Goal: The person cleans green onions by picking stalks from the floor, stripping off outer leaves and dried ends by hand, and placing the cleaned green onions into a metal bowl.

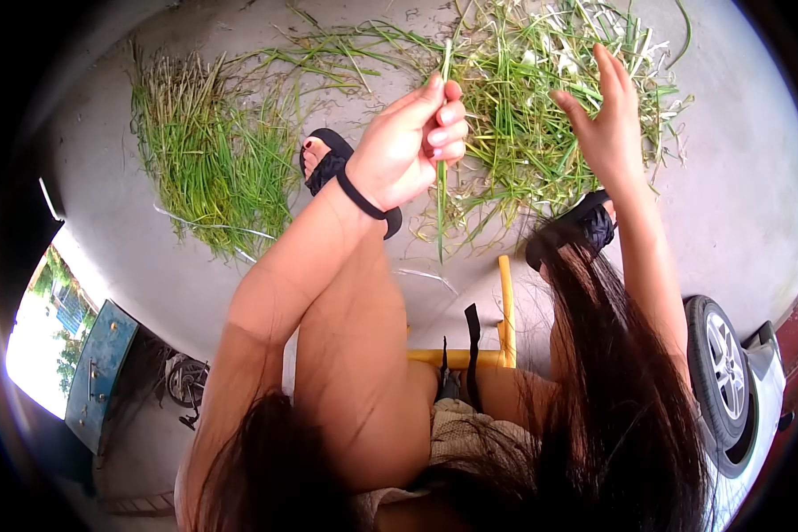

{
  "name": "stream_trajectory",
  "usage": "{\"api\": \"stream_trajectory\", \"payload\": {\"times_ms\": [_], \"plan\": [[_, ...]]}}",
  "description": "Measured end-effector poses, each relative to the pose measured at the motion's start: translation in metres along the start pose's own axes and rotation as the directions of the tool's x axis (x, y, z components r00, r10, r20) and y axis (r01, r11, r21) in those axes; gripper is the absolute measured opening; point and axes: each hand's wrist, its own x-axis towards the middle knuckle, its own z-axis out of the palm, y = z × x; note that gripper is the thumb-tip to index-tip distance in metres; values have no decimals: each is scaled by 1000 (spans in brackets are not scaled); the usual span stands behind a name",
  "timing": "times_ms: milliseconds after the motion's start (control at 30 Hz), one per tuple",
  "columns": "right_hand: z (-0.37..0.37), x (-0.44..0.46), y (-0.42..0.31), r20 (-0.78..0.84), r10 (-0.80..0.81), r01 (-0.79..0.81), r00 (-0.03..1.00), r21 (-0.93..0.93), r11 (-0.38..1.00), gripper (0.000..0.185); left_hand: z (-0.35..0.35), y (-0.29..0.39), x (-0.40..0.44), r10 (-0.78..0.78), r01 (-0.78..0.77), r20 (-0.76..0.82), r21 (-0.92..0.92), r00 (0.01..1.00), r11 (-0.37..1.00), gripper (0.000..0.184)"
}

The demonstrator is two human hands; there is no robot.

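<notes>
A: State the layout from largest item to smallest; use the loose pile (pixel 541 115) as the datum.

B: The grey floor (pixel 736 160) supports the loose pile, whose green and pale stalks cross in many directions; the bundle (pixel 222 160) lies to the left of the pile, its stalks more nearly aligned; the car wheel (pixel 721 372) stands to the right of the pile, on the body side; the yellow frame (pixel 506 306) stands on the body side of the pile, between the legs.

A: Proceed to the footwear.

B: The left sandal (pixel 330 170) rests between the pile and the bundle; the right sandal (pixel 598 232) rests just beside the pile's near edge; both are black.

A: Report the right hand (pixel 614 124).

B: It is raised in front of the pile's right part; the fingers are open, with the thumb spread well apart from the forefinger; whether any fingertip touches a stalk cannot be told from this view.

A: Report the left hand (pixel 408 146).

B: It is raised at the pile's left edge as seen; thumb and forefinger are closed in a pinch; the remaining fingers curl loosely beneath; a black wristband (pixel 361 195) encircles the wrist.

A: Identify the item gripped.

B: A grass strand (pixel 442 191); it hangs roughly upright in front of the pile's left edge, its short upper end projecting above the pinch and its longer end hanging below; whether it is one blade or several cannot be told.
</notes>
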Motion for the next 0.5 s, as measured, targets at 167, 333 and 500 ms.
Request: {"api": "stream_trajectory", "payload": {"times_ms": [167,333,500], "plan": [[13,-13,-60,747,-187,-736,638,663,135,44,1,14,14,144,-133,35,-210,989,969,21],[31,-31,-61,783,-303,-839,543,507,-196,37,-10,30,18,209,-189,49,-267,977,945,22],[18,-21,-73,868,-227,-895,441,407,-181,35,-12,32,14,246,-236,2,-277,969,931,24]]}}
